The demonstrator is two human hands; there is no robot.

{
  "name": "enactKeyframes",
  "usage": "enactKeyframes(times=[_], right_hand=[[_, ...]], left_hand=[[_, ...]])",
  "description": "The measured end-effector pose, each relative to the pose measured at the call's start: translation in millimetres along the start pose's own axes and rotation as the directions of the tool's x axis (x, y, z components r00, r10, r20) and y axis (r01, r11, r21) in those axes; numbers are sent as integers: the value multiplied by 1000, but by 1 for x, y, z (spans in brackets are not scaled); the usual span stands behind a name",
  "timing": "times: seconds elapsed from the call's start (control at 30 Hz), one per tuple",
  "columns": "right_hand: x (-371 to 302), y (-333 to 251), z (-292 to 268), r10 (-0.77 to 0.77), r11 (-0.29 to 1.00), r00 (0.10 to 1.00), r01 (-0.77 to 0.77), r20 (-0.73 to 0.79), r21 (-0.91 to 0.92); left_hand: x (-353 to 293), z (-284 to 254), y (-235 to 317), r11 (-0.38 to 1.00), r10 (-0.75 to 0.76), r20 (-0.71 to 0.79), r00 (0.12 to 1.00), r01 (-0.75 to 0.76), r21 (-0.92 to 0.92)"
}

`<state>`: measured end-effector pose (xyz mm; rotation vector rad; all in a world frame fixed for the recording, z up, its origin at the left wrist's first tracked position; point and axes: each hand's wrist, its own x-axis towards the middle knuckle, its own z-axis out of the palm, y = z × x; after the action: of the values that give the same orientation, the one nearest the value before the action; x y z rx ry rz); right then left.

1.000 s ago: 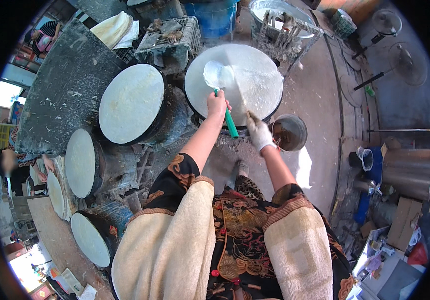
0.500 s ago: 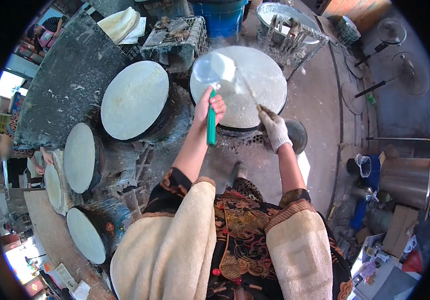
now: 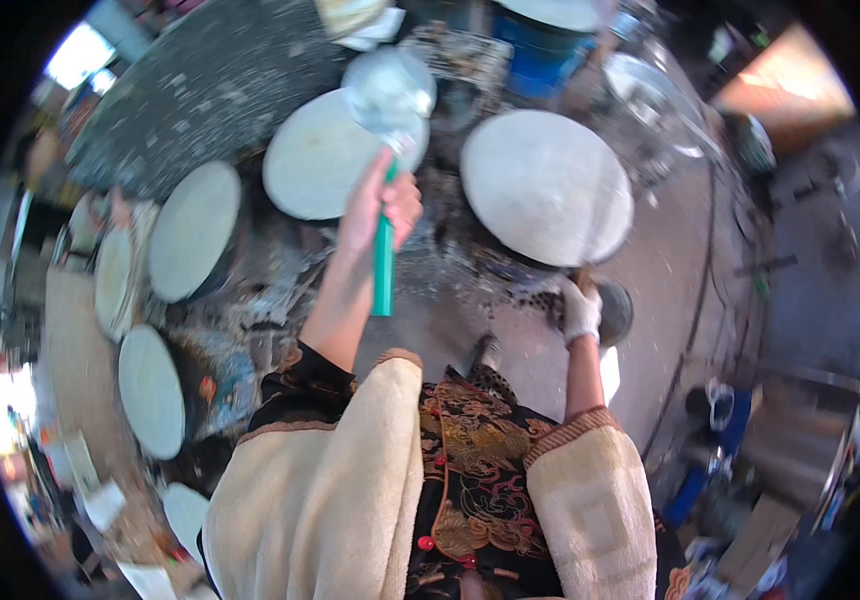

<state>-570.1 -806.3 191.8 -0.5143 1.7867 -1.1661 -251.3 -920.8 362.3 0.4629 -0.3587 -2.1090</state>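
My left hand (image 3: 385, 205) is closed round the green handle of a ladle (image 3: 390, 92). The ladle's round shiny bowl, blurred, hangs over the far right part of a pale round griddle (image 3: 310, 165). My right hand (image 3: 581, 310), in a white glove, is closed on a thin stick-like tool (image 3: 584, 277) at the near edge of another pale round griddle (image 3: 548, 188). The stick's far end is too blurred to make out. Beside the gloved hand stands a dark round bucket (image 3: 614, 314), partly hidden.
More round griddles (image 3: 195, 230) curve down my left side, one lower (image 3: 152, 392). A dark worktop (image 3: 210, 90) lies beyond them. A blue barrel (image 3: 540, 65) and a metal basin (image 3: 655, 95) stand at the back. Cardboard (image 3: 760, 535) and clutter fill the lower right.
The view has swung left. The ladle has moved from over the right griddle to the one at its left. My gloved hand has drawn back to the right griddle's near edge.
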Motion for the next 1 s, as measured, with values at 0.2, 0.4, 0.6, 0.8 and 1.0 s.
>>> enactKeyframes(times=[0.2,0.4,0.6,0.8,1.0], right_hand=[[57,35,-9,133,777,988,-156,83,610],[118,40,-43,206,772,979,-157,-8,616],[198,-22,-92,182,925,982,-155,-46,348],[215,-130,-39,-344,909,926,287,-155,-301],[97,-139,121,-248,805,784,494,569,-330]], left_hand=[[-113,-112,-77,968,-250,-469,847,235,-93],[-155,-146,-99,988,-137,-502,854,157,-3],[-145,-109,-96,984,22,-406,914,-92,-154],[-166,-96,-117,965,141,-384,913,-214,-154],[-162,-85,-99,953,222,-658,720,-303,-10]])
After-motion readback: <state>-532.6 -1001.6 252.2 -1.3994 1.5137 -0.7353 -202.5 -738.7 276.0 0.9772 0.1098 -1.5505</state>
